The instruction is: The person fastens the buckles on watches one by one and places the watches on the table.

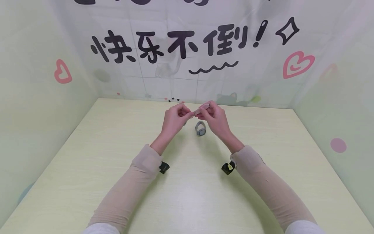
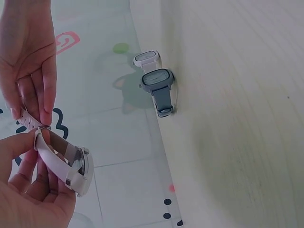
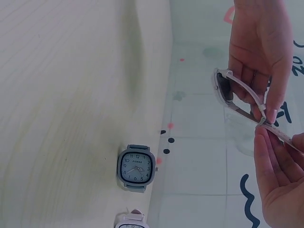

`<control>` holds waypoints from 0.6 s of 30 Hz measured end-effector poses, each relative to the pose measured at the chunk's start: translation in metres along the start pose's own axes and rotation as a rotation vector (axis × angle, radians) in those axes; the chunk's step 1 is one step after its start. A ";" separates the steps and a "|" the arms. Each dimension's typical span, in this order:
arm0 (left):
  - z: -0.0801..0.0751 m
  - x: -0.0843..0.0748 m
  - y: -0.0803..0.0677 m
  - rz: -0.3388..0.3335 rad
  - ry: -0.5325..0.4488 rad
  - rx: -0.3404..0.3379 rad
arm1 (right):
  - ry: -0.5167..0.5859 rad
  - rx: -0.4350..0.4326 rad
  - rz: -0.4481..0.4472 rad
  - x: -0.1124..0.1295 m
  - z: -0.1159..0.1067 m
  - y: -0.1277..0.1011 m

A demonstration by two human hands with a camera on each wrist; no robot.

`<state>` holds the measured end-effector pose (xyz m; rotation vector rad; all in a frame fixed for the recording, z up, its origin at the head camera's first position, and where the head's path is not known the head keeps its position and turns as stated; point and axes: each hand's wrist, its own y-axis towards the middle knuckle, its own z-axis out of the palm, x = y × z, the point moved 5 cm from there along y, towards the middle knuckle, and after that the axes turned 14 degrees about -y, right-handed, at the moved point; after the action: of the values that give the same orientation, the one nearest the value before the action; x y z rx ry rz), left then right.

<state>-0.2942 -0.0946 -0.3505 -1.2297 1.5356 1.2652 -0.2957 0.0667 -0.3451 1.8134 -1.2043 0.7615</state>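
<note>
A white wristwatch (image 2: 57, 159) is held up above the table between both hands. My left hand (image 1: 173, 119) grips its strap near the buckle, with the watch case hanging by the palm in the left wrist view. At the buckle, the strap looks passed through, forming a loop. My right hand (image 1: 217, 119) pinches the strap's free end (image 3: 280, 135), which has holes along it. On the table below stands a grey-blue wristwatch (image 1: 201, 129) with a square dial. Beside it in the wrist views is another white wristwatch (image 2: 146, 58), which the head view does not show.
The pale wooden table (image 1: 181, 195) is enclosed by a printed white curtain (image 1: 152, 87) at the back and sides. Black wrist cameras (image 1: 164, 167) hang under both sleeves (image 1: 125, 191).
</note>
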 end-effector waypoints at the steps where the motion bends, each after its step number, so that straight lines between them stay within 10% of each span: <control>1: 0.000 0.000 0.000 0.000 0.002 0.000 | -0.005 0.000 -0.001 0.000 0.000 0.000; 18: 0.001 0.000 0.000 -0.024 0.081 0.006 | -0.088 0.011 -0.025 -0.001 0.003 -0.002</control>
<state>-0.2939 -0.0933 -0.3514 -1.3064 1.5763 1.2080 -0.2938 0.0644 -0.3480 1.8843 -1.2332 0.6815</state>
